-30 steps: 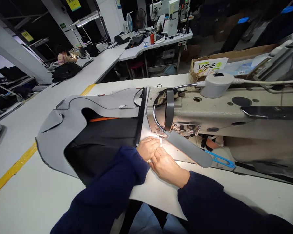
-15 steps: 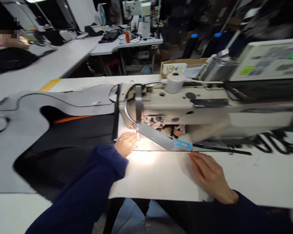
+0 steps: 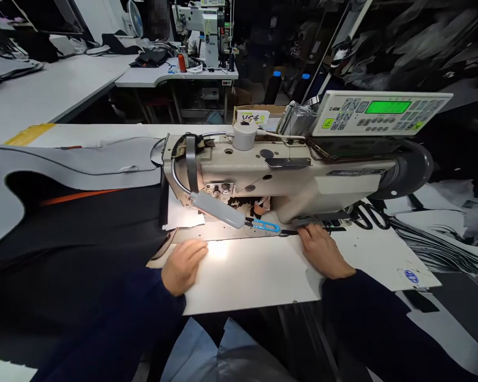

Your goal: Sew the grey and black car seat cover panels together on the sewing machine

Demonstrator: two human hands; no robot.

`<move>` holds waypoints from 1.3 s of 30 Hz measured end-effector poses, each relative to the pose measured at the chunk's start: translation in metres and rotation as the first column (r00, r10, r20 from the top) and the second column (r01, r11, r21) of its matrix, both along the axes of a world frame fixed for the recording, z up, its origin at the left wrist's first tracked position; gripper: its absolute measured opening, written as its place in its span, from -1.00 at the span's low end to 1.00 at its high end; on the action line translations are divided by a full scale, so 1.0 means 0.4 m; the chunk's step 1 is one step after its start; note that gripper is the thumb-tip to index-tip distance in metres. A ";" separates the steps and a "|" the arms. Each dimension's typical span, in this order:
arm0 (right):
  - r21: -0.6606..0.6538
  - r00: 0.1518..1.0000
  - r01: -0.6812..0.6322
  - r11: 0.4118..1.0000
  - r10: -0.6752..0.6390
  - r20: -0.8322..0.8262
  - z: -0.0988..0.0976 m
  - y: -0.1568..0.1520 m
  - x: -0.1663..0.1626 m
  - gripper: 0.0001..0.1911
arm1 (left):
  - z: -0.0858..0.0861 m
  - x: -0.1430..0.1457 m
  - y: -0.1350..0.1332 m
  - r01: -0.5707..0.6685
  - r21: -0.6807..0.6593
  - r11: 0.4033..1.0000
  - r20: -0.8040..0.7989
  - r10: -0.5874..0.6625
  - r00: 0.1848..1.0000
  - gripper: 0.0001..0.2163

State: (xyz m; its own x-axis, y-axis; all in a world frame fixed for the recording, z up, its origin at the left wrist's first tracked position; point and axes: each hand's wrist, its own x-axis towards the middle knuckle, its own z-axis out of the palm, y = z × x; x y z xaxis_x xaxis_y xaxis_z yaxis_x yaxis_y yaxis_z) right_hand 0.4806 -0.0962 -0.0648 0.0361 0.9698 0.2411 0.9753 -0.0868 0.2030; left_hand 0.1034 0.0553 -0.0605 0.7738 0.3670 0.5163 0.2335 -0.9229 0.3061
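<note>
My left hand (image 3: 184, 265) is on the white table in front of the sewing machine (image 3: 242, 175), fingers curled together and slightly blurred; nothing shows in them. Beside it, a large black sheet of material (image 3: 103, 223) with a turned-up edge spreads to the left. My right hand (image 3: 322, 252) has its closed fingertips on a narrow black strip (image 3: 336, 229) at the front edge of the machine bed. Left of those fingers lie blue thread snips (image 3: 266, 226). A grey lamp (image 3: 219, 209) lights the bed near the needle area, which it partly hides.
A control panel (image 3: 386, 114) with a green display stands behind the machine. Black-handled scissors (image 3: 370, 216) and a stack of cut strips (image 3: 434, 244) lie at right. Grey-white material (image 3: 83, 164) lies at left. Another sewing machine (image 3: 211, 37) stands at the back.
My left hand has drawn back from the machine bed towards me. My right hand has moved forward onto the black strip. The view has swung to the right.
</note>
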 end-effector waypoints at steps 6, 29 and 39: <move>0.174 0.978 -0.033 0.984 0.068 -0.196 0.006 -0.030 -0.054 -0.83 | 0.020 0.069 -0.129 -0.048 -0.841 0.539 -0.056 0.000 0.998 -0.74; 0.093 0.372 -0.246 0.965 0.183 -0.910 0.094 0.034 -0.459 -0.88 | 0.135 0.132 -0.114 0.074 -0.947 -0.313 -0.021 0.291 0.956 -0.70; 0.043 0.472 -0.361 0.932 0.222 -0.853 0.099 0.044 -0.458 -0.89 | 0.112 0.116 -0.114 0.059 -0.986 -0.158 0.018 0.247 0.969 -0.75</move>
